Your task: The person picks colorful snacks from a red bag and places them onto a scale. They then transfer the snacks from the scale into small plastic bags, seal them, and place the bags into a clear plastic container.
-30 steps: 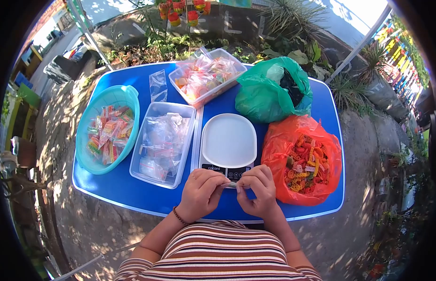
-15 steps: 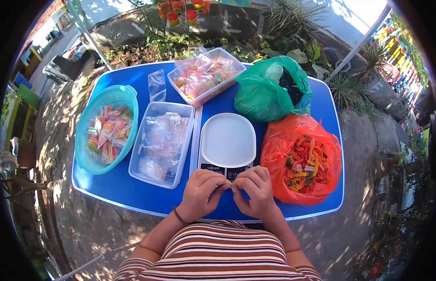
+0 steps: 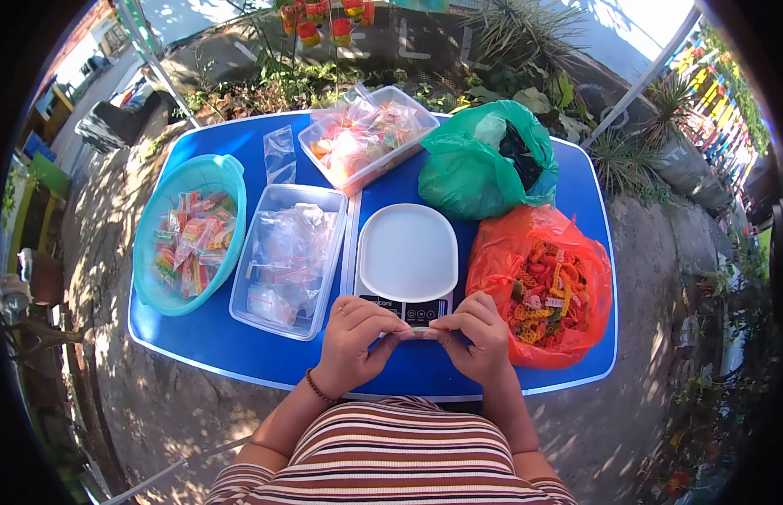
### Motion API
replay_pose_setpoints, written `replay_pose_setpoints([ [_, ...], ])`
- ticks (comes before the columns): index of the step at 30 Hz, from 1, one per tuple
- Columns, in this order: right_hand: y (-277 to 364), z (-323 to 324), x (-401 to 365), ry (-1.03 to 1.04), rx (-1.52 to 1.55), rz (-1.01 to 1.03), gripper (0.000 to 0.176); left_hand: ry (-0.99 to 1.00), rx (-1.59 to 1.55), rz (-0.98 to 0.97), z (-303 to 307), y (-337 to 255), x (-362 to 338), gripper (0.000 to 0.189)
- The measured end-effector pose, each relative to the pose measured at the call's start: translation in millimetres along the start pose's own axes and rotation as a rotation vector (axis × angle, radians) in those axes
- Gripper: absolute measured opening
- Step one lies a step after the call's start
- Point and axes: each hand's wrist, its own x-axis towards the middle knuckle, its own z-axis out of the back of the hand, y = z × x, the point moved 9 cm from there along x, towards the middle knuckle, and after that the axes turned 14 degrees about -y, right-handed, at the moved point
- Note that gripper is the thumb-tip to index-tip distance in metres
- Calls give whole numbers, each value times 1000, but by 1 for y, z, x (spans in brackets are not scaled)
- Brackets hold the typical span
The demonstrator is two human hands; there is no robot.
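Note:
My left hand (image 3: 358, 337) and my right hand (image 3: 476, 338) meet in front of the kitchen scale (image 3: 391, 310). Both are closed, thumbs against fingertips, pinching opposite ends of a small plastic bag (image 3: 419, 333). Only a thin pale strip of it shows; its contents are too small to make out. The scale's white plate (image 3: 408, 252) lies just beyond my fingers. To the left stands a clear container (image 3: 238, 290) of empty zip bags (image 3: 282, 269). On the right, an orange plastic bag (image 3: 539, 347) holds red and yellow uncooked snack pieces (image 3: 547, 295).
A teal basket (image 3: 141, 252) of filled colourful packets (image 3: 194, 240) sits at the left of the blue table (image 3: 206, 349). At the back are another clear container (image 3: 383, 172) with packets, a green plastic bag (image 3: 467, 177) and a loose clear bag (image 3: 279, 156).
My hands have moved slightly apart, the right one shifting rightward. The pale strip of the small plastic bag now shows stretched between my fingertips.

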Motion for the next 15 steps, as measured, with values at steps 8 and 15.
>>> replay_pose_setpoints([
  [8,-1,9,3,-14,-46,31,14,5,-34,114,3,12,1,12],
  [15,5,0,-1,36,19,41,14,103,-136,147,-15,10,-9,15],
])
